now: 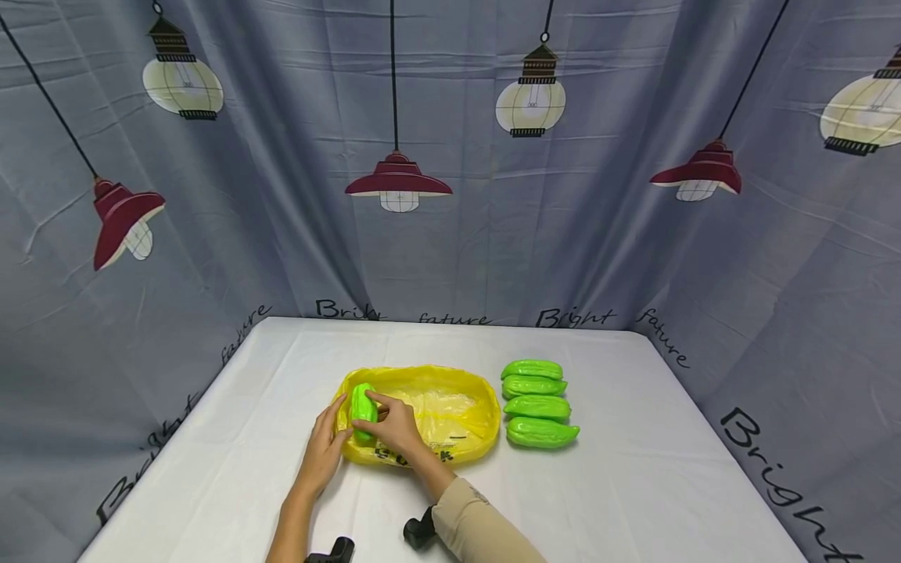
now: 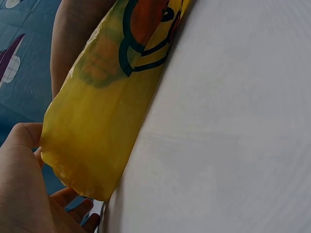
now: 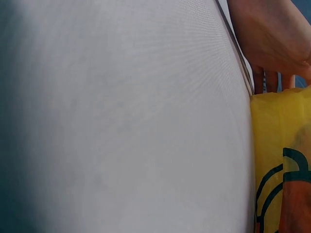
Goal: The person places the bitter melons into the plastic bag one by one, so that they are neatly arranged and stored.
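Reaching over the near rim of the open yellow bag (image 1: 450, 403), the right hand (image 1: 396, 428) pinches one green gourd (image 1: 362, 403) between thumb and fingers, closed down to its width. The left hand (image 1: 325, 439), loosely spread with nothing gripped, rests against the bag's left end, just beside the gourd. Inside that end, the gourd's long axis runs near to far, crosswise to the bag's length. Right of the bag, four more gourds (image 1: 538, 407) lie along its length on the tabletop (image 1: 619, 493).

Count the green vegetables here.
5: one green vegetable in the right hand at the left end of the yellow container; four lined up to its right. Others may be hidden.
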### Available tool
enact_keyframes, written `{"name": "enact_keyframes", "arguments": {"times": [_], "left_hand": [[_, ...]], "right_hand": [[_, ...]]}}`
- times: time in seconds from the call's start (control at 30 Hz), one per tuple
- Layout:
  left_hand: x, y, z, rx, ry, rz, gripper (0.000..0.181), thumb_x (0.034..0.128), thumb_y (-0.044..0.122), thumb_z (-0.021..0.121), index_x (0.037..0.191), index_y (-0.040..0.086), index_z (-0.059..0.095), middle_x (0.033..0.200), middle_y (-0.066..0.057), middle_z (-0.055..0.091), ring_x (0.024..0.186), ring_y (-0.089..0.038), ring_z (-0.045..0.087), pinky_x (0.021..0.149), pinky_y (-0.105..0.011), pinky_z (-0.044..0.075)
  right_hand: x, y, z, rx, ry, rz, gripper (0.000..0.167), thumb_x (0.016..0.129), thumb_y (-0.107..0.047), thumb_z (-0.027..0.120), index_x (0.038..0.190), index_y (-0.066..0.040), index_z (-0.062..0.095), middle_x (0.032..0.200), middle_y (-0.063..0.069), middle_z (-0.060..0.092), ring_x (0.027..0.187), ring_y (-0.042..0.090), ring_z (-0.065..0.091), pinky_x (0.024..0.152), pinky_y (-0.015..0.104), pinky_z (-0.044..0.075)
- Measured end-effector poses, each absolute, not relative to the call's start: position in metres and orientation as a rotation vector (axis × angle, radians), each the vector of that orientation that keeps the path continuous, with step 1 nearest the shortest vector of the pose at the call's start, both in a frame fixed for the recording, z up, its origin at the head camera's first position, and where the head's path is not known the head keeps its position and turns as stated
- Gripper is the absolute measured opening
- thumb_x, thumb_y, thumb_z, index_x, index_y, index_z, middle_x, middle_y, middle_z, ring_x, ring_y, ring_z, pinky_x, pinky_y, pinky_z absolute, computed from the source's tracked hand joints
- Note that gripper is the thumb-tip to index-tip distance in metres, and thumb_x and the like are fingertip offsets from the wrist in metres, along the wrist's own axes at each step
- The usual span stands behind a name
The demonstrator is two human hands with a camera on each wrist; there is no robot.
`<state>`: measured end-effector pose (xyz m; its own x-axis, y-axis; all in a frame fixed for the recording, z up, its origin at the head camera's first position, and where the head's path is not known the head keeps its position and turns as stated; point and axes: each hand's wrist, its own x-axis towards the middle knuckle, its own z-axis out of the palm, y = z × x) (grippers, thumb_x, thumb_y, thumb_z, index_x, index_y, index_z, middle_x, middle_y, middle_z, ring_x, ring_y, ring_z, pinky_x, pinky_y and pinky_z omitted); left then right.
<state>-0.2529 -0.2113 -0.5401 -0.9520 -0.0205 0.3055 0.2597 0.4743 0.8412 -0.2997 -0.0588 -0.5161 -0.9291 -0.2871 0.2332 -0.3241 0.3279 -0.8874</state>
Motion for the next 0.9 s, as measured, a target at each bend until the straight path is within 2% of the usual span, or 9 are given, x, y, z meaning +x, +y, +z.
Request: {"name": "enact_keyframes", "arguments": {"times": [0.2,0.4,0.6,0.9], "left_hand": [[-0.2535,-0.2129,-0.5416,-0.227,-2.439,-1.481,0.056,0.0936,0.010,0.046,0.146,0.017,0.027,0.144,-0.021,0.025,0.130,-0.043,0.023,0.099,-0.065,0.020],[-0.2543,-0.2141,-0.5438,-0.251,-2.420,-1.475,0.057,0.0925,0.009,0.048,0.146,0.015,0.027,0.143,-0.023,0.026,0.129,-0.044,0.024,0.099,-0.065,0.019],[-0.2535,-0.2135,-0.5420,-0.247,-2.425,-1.490,0.058,0.0916,0.007,0.047,0.146,0.017,0.027,0.143,-0.022,0.025,0.130,-0.043,0.023,0.100,-0.064,0.018],[-0.2527,-0.2120,-0.5404,-0.217,-2.436,-1.523,0.060,0.0906,0.006,0.046,0.146,0.018,0.026,0.144,-0.021,0.024,0.131,-0.042,0.022,0.100,-0.064,0.019]], "right_hand": [[-0.2997,-0.0614,-0.5174,0.560,-2.540,1.714,0.055,0.078,-0.032,0.073,0.127,-0.011,0.058,0.097,0.012,0.067,0.077,0.015,0.065,0.055,0.019,0.051],[-0.2987,-0.0615,-0.5159,0.564,-2.514,1.759,0.046,0.083,-0.022,0.067,0.126,-0.010,0.058,0.106,0.017,0.065,0.085,0.022,0.065,0.059,0.020,0.052],[-0.2976,-0.0614,-0.5137,0.555,-2.529,1.773,0.046,0.082,-0.018,0.068,0.127,-0.012,0.058,0.106,0.017,0.064,0.087,0.023,0.065,0.063,0.023,0.053],[-0.2986,-0.0636,-0.5170,0.605,-2.560,1.753,0.050,0.080,-0.023,0.072,0.127,-0.014,0.058,0.104,0.014,0.065,0.086,0.019,0.065,0.062,0.021,0.052]]}}
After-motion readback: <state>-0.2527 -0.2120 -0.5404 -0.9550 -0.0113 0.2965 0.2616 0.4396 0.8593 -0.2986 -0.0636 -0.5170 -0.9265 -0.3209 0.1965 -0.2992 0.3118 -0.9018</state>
